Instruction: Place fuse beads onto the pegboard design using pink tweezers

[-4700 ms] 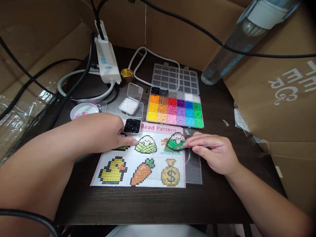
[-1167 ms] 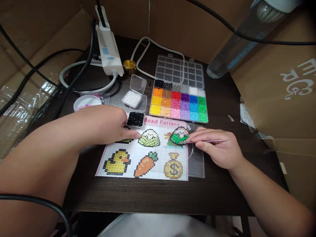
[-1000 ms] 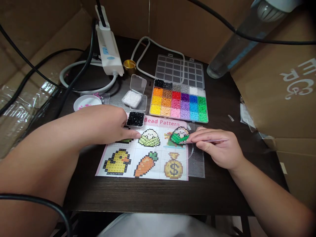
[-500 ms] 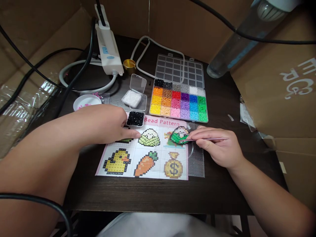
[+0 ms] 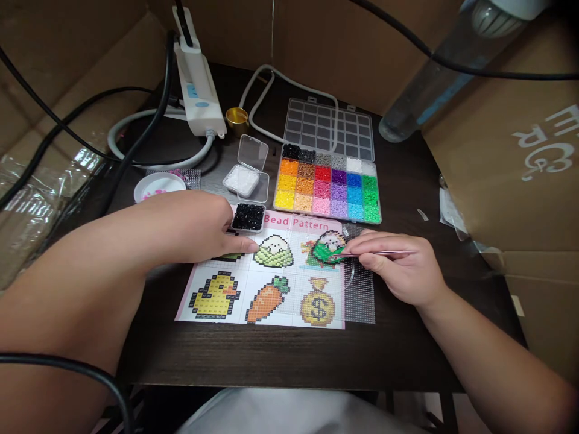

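Note:
My right hand pinches slim tweezers, whose tip reaches the green part of a bead figure. The figure, with a white top and dark outline, lies on a clear pegboard over the printed bead pattern sheet. My left hand is closed at the side of a small clear box of black beads, its thumb stretched along the box's near side above the sheet. Its other fingers are mostly hidden behind the hand and box.
Behind the sheet stands a compartment case of coloured beads, lid open. An open box of white beads, a white dish and a gold cup stand left of it. A power strip and cables lie behind; cardboard walls the desk.
Hardly anything differs. Both hands, the tweezers and the box of black beads keep their places, and the tweezer tip stays at the green beads.

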`<state>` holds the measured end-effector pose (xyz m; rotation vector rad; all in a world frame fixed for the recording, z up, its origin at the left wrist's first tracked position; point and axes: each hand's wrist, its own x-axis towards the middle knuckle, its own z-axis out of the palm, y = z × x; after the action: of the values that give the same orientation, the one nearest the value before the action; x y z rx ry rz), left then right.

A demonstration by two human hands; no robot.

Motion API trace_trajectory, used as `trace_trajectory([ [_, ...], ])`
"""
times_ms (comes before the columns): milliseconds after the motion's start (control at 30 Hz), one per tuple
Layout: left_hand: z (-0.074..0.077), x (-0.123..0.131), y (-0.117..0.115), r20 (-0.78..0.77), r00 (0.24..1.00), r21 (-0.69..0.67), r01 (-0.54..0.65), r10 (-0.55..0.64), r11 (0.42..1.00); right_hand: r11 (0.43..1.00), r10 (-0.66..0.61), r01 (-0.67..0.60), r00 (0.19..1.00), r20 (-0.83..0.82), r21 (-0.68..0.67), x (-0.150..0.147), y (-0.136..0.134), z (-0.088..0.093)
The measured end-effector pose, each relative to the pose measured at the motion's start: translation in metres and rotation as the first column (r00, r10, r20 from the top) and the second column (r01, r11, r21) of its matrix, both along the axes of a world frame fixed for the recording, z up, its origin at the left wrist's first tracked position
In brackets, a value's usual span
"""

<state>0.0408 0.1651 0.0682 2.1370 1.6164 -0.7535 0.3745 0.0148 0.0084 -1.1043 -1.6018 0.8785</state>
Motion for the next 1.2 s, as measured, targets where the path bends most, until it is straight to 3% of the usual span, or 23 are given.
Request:
trace_trajectory([
  [167,-0.007,-0.007,0.003,0.043,0.999,-0.007,-0.018,0.018,1.0,1.0,-0.017,0.019,0.999,0.051,-0.025,0.001,0.0,0.002],
  [300,0.003,0.002,-0.002,-0.049,0.998,-0.031,0.046,-0.048,0.998,0.997,-0.032,0.037,0.997,0.074,-0.07,0.001,0.0,0.003],
  [567,0.016,0.013,-0.007,-0.096,0.994,-0.04,0.041,-0.044,0.998,0.997,-0.028,0.032,0.997,0.067,-0.063,0.001,0.0,0.003],
  [700,0.009,0.007,-0.004,-0.072,0.997,-0.036,0.02,-0.022,0.999,0.999,-0.02,0.022,0.998,0.052,-0.034,0.0,0.0,0.003],
  [900,-0.014,-0.014,0.006,0.067,0.998,-0.01,0.016,-0.015,1.0,0.997,-0.042,0.044,0.999,0.033,-0.062,0.002,-0.001,0.001],
  [1033,-0.015,-0.017,0.006,0.079,0.996,0.003,0.031,-0.032,0.999,0.981,-0.091,0.074,0.992,-0.085,-0.181,0.005,0.001,-0.001],
  [1200,0.003,0.0,-0.002,-0.03,0.998,-0.03,0.046,-0.047,0.998,0.958,-0.172,0.093,0.944,-0.283,-0.273,0.013,0.009,-0.002],
])
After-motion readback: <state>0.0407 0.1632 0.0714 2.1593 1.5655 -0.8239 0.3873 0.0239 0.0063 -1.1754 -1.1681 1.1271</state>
